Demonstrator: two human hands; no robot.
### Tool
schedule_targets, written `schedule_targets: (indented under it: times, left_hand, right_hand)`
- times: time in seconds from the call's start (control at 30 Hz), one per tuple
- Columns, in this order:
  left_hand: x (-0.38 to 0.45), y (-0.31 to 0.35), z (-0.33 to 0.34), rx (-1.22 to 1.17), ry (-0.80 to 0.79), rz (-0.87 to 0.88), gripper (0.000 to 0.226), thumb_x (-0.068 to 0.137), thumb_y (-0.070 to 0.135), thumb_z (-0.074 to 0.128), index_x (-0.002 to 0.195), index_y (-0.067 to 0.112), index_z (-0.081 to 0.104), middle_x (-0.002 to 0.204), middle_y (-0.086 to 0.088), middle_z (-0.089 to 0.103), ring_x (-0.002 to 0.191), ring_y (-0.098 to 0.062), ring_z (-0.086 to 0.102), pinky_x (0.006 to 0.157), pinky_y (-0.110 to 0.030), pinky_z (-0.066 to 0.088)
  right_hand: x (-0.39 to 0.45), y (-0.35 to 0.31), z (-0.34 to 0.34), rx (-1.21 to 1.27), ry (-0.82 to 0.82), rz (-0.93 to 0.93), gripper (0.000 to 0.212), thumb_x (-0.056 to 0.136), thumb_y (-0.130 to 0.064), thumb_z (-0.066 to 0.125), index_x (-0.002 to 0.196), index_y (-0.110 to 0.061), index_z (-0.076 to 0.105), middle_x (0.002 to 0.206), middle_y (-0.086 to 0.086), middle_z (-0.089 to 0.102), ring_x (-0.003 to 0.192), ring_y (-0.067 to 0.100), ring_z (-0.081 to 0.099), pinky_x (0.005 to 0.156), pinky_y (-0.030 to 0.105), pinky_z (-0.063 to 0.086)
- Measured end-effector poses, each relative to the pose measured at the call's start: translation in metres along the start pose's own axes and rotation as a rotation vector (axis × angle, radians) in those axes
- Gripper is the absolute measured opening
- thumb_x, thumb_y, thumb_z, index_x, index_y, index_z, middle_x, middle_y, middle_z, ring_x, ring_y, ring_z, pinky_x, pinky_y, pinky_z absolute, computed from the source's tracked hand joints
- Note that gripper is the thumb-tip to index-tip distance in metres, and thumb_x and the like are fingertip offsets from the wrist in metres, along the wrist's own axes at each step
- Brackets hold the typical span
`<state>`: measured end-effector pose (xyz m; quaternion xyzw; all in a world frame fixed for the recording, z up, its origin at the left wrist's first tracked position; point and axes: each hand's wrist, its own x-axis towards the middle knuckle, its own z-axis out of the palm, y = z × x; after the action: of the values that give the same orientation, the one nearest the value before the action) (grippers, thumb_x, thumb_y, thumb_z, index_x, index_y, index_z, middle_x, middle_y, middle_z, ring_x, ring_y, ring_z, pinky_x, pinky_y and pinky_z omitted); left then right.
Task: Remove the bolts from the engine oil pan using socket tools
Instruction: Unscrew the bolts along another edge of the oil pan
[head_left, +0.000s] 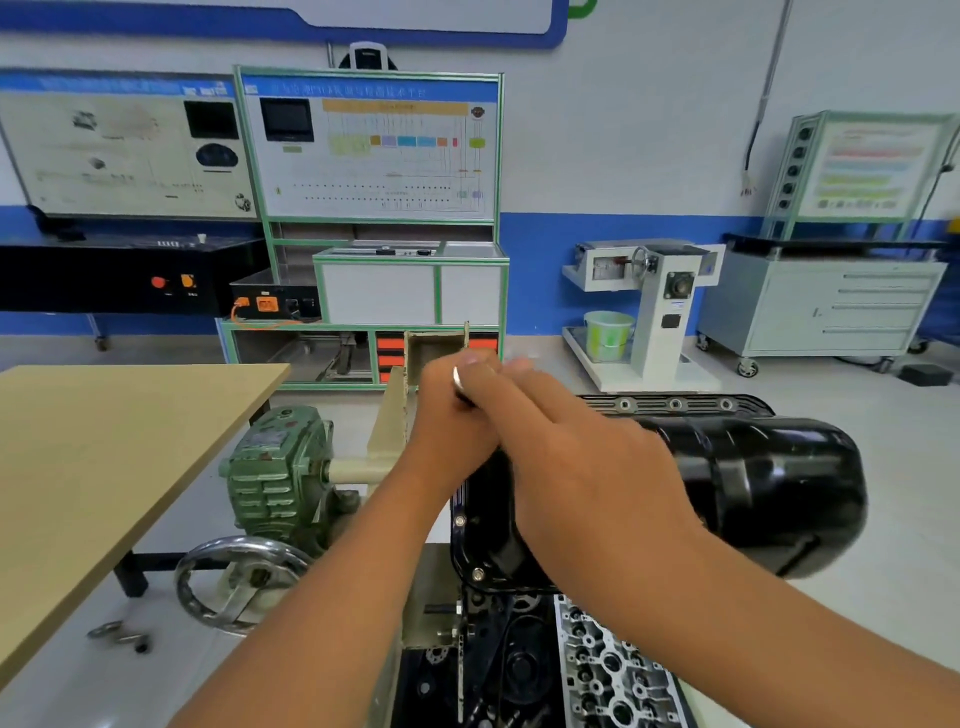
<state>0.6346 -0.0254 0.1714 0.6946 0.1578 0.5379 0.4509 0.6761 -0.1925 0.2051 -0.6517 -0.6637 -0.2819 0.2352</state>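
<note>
Black and glossy, the oil pan (769, 478) is seen mounted on the engine, bolts (477, 573) dotting its flange. Beyond it, a silvery socket tool (464, 383) is gripped by the left hand (452, 415), with the right hand (587, 467) laid flat, fingers extended, over the pan.

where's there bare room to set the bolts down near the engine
The tan tabletop at left is bare across its visible surface, bordered by the green gearbox on its right. It is crowded around the oil pan, where both hands meet: left hand, right hand. The handwheel fills the gap below the gearbox.
</note>
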Motion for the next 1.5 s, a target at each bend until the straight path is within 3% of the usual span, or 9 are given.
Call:
schedule_targets:
  times: [0.1, 0.2, 0.27, 0.5, 0.9, 1.2, 1.3, 1.4, 1.5]
  left_hand:
    - [0.002, 0.003, 0.000, -0.077, 0.024, 0.084, 0.046, 0.089, 0.031, 0.071, 0.051, 0.030, 0.045, 0.052, 0.015, 0.039, 0.050, -0.009, 0.034, 0.050, -0.024, 0.031]
    - [-0.002, 0.010, 0.009, 0.015, 0.030, 0.120, 0.049, 0.093, 0.022, 0.071, 0.054, 0.032, 0.043, 0.052, 0.016, 0.038, 0.052, -0.007, 0.034, 0.052, -0.024, 0.032]
    - [-0.002, 0.021, 0.010, 0.038, -0.009, 0.164, 0.046, 0.089, 0.012, 0.076, 0.060, 0.034, 0.048, 0.056, 0.013, 0.043, 0.055, -0.008, 0.039, 0.054, -0.027, 0.036]
    - [0.014, 0.056, 0.002, 0.125, -0.248, 0.343, 0.036, 0.074, -0.003, 0.075, 0.066, 0.020, 0.049, 0.058, 0.009, 0.042, 0.054, -0.005, 0.034, 0.051, -0.020, 0.030]
    - [0.001, 0.046, 0.016, 0.080, 0.095, 0.329, 0.048, 0.073, -0.011, 0.068, 0.064, 0.029, 0.044, 0.057, 0.014, 0.040, 0.053, -0.004, 0.034, 0.051, -0.020, 0.031]
    - [-0.032, 0.026, 0.029, 0.119, 0.284, 0.404, 0.029, 0.078, -0.002, 0.073, 0.070, 0.019, 0.054, 0.055, 0.006, 0.047, 0.048, -0.001, 0.039, 0.045, -0.018, 0.030]
    - [-0.020, 0.031, 0.022, 0.068, 0.405, 0.299, 0.035, 0.084, 0.002, 0.073, 0.074, 0.025, 0.049, 0.058, 0.012, 0.045, 0.052, -0.002, 0.040, 0.048, -0.023, 0.036]
    - [-0.019, 0.035, 0.006, -0.005, 0.213, 0.273, 0.027, 0.093, 0.007, 0.067, 0.083, 0.018, 0.044, 0.068, -0.013, 0.048, 0.060, -0.031, 0.044, 0.055, -0.048, 0.042]
    - [-0.033, 0.031, -0.011, 0.064, -0.159, 0.240, 0.015, 0.099, 0.011, 0.059, 0.103, 0.014, 0.045, 0.084, -0.021, 0.047, 0.071, -0.034, 0.041, 0.064, -0.050, 0.039]
  right_hand:
    - [-0.013, 0.015, 0.007, 0.306, -0.021, 0.078, 0.087, 0.089, -0.014, 0.072, 0.150, -0.053, 0.024, 0.094, -0.017, 0.062, 0.063, 0.016, 0.057, 0.055, 0.032, 0.052]
    - [-0.017, 0.043, 0.008, 0.537, 0.077, 0.196, 0.031, 0.087, -0.054, 0.069, 0.114, -0.041, 0.061, 0.079, -0.012, 0.061, 0.065, 0.008, 0.058, 0.058, 0.011, 0.043]
    - [-0.013, 0.058, 0.006, 0.574, 0.128, 0.185, 0.032, 0.083, -0.065, 0.066, 0.092, -0.034, 0.071, 0.067, -0.007, 0.058, 0.057, 0.007, 0.054, 0.054, 0.009, 0.037]
    - [-0.005, 0.067, 0.007, 0.599, 0.155, 0.108, 0.032, 0.085, -0.052, 0.074, 0.112, -0.036, 0.076, 0.058, -0.003, 0.054, 0.053, 0.008, 0.051, 0.053, 0.008, 0.035]
    - [0.005, 0.076, -0.001, 0.639, 0.065, -0.077, 0.046, 0.077, -0.054, 0.077, 0.114, -0.027, 0.077, 0.061, -0.003, 0.038, 0.051, 0.006, 0.032, 0.051, 0.009, 0.029]
    - [0.069, 0.114, -0.035, 0.694, -0.210, -0.021, 0.034, 0.053, -0.051, 0.089, 0.075, -0.028, 0.076, 0.058, -0.005, 0.064, 0.051, 0.003, 0.052, 0.050, 0.008, 0.037]
    - [0.097, 0.102, -0.029, 0.807, -0.130, -0.003, 0.040, 0.054, -0.045, 0.095, 0.078, -0.021, 0.074, 0.059, -0.002, 0.065, 0.051, 0.002, 0.049, 0.049, 0.015, 0.039]
    - [0.096, 0.090, -0.006, 1.122, 0.128, 0.097, 0.034, 0.071, -0.034, 0.091, 0.074, -0.016, 0.063, 0.054, 0.010, 0.058, 0.045, 0.012, 0.057, 0.042, 0.021, 0.036]
    - [0.080, 0.085, 0.007, 1.120, 0.318, 0.287, 0.039, 0.077, -0.032, 0.088, 0.067, -0.014, 0.055, 0.050, 0.000, 0.054, 0.044, 0.002, 0.058, 0.045, 0.018, 0.037]
